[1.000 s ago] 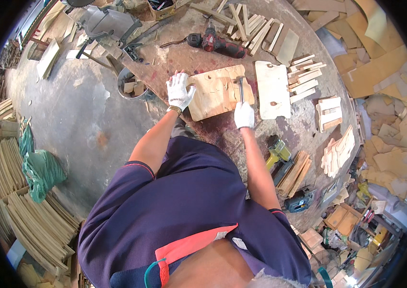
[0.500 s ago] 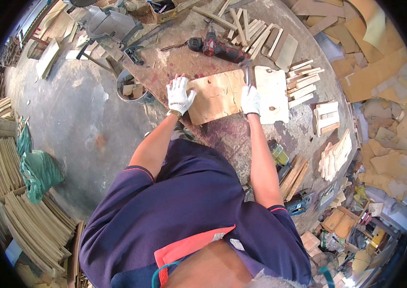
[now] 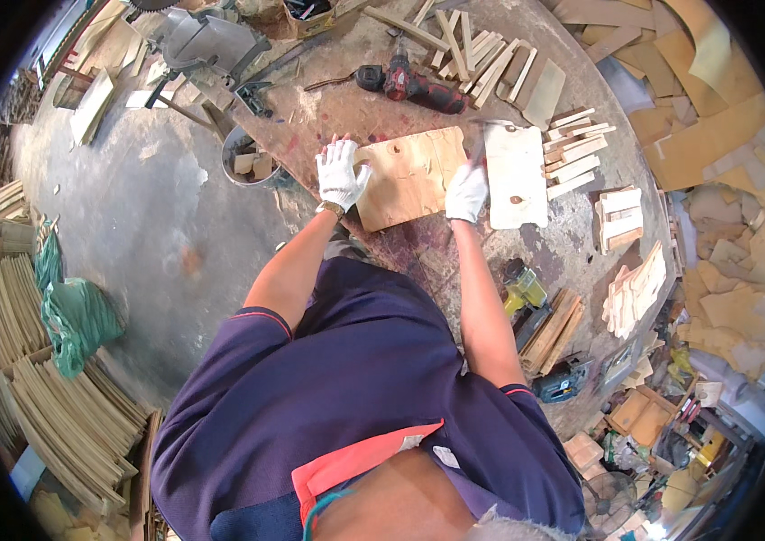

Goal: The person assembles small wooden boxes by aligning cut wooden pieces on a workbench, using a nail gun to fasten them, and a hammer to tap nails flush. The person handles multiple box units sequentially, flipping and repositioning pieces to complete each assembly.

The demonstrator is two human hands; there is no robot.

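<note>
A light wooden board (image 3: pixel 409 176) lies slightly tilted on the worn workbench before me. My left hand (image 3: pixel 341 176), in a white glove, rests along its left edge, fingers stretched and apart, thumb over the wood. At the right edge, my gloved right hand (image 3: pixel 467 191) is closed around what looks like a hammer (image 3: pixel 478 151); its metal head is blurred above the hand. Just right of that hand lies a paler panel (image 3: pixel 516 176) with notched corners and dark knots.
A red and black cordless drill (image 3: pixel 409 86) lies beyond the board, near loose wooden strips (image 3: pixel 490 68). More strips (image 3: pixel 576 153) sit past the pale panel. A bucket of offcuts (image 3: pixel 251 165) stands left, and a yellow-green tool (image 3: pixel 524 287) lies near my right forearm.
My right hand has shifted slightly down and left along the board's edge, and the hammer now tilts with its head to the right. The left hand stays nearly in place.
</note>
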